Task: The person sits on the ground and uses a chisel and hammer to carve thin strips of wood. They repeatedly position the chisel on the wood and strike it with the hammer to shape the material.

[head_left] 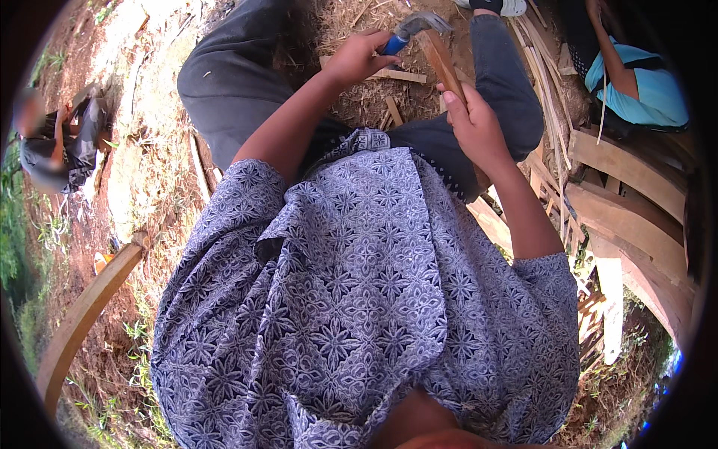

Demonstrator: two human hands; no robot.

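We note the left hand (360,58) with fingers curled closed around the blue handle of the hammer (396,43), the metal head past the grip, at the top end of a wood piece (441,63). Whether the two touch, we cannot tell. The right hand (475,120) has its fingers wrapped on that wood piece lower down, thumb lying along it, probably to steady it while leaving its upper end free. The piece stands tilted between the spread legs (250,112); we judge that this posture gives both arms room. Beneath, wood offcuts (393,111) lie on straw-strewn ground. Long thin strips (542,82) and curved boards (632,176) lie to the right, presumably kept within reach yet off the lap.
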